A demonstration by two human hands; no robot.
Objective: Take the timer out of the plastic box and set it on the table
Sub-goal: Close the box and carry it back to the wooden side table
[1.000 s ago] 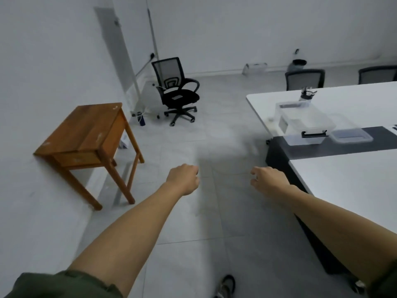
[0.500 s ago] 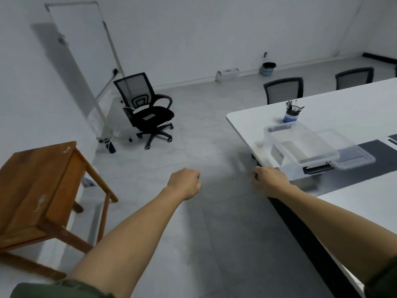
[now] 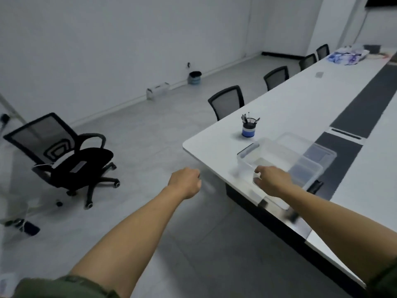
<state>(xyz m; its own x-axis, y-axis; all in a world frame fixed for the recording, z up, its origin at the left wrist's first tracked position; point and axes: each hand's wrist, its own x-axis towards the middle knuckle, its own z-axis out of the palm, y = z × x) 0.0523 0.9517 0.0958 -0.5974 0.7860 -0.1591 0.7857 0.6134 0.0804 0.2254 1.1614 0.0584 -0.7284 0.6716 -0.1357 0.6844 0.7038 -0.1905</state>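
A clear plastic box [image 3: 277, 155] stands near the corner of the long white table [image 3: 300, 108], with its clear lid [image 3: 311, 155] lying beside it on the right. Blur hides the timer; I cannot make it out inside the box. My right hand [image 3: 271, 179] hovers over the box's near end with its fingers loosely curled and nothing in them. My left hand [image 3: 185, 181] is a closed fist over the floor, left of the table corner, holding nothing.
A blue pen cup [image 3: 248, 127] stands on the table behind the box. A black office chair [image 3: 64, 160] sits on the floor at the left. Several chairs [image 3: 227, 102] line the table's far side. Bags [image 3: 348, 55] lie at the far end.
The view has swung right and closer to the table. The wooden side table has left the view. My right hand has come over the near end of the box.
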